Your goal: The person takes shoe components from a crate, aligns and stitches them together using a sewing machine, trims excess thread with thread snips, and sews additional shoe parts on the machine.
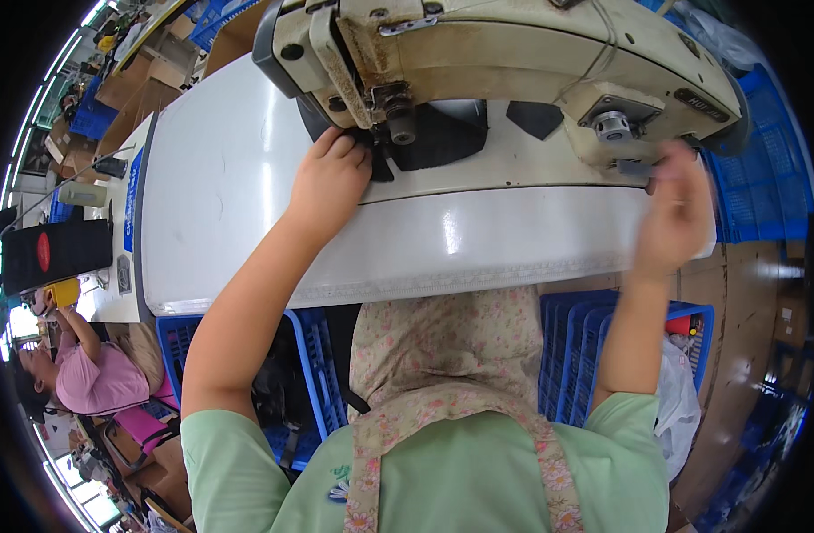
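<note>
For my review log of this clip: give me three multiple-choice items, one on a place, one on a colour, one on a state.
1. Where is the left hand?
A. on black fabric at the needle
B. in a crate
C. on the apron

2. What colour are the crates under the table?
A. red
B. blue
C. yellow

3. How does the right hand look?
A. sharp, flat on the table
B. motion-blurred, raised by the sewing machine
C. out of view

Answers: 1 A, fingers press the fabric by the needle; 2 B, blue lattice walls; 3 B, its outline is smeared.
</note>
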A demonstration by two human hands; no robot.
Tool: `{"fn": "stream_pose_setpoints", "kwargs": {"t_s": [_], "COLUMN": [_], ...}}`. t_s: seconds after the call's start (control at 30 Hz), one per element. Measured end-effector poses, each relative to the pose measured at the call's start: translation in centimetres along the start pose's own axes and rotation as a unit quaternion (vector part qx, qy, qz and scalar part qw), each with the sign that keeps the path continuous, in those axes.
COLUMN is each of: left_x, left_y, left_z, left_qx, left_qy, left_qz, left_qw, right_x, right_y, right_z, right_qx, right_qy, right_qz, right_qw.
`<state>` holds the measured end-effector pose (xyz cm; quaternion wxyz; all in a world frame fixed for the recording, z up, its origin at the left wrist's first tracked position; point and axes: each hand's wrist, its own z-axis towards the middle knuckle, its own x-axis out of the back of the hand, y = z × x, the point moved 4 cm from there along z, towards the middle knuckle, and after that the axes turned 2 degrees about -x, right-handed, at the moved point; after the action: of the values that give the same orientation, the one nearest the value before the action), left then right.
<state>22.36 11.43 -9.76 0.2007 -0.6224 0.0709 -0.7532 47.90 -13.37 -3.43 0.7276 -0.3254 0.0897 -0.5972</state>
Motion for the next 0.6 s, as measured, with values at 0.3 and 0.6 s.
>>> {"fn": "stream_pose_setpoints", "kwargs": {"t_s": [0.3, 0.6], "left_x": [0.4, 0.1], "left_y": [0.0, -0.2], "left_z": [0.4, 0.3], "left_qx": [-0.031, -0.027], "left_qy": [0.08, 0.056], "left_qz": [0.007, -0.001], "left_qw": [0.996, 0.998], "right_x": [11.2, 12.9], "right_y": [20.4, 20.0], "right_z": [7.3, 14.8], "right_qx": [-0.286, -0.264], "right_qy": [0.142, 0.058], "right_qz": [0.002, -0.184], "right_qw": [0.948, 0.945]}}
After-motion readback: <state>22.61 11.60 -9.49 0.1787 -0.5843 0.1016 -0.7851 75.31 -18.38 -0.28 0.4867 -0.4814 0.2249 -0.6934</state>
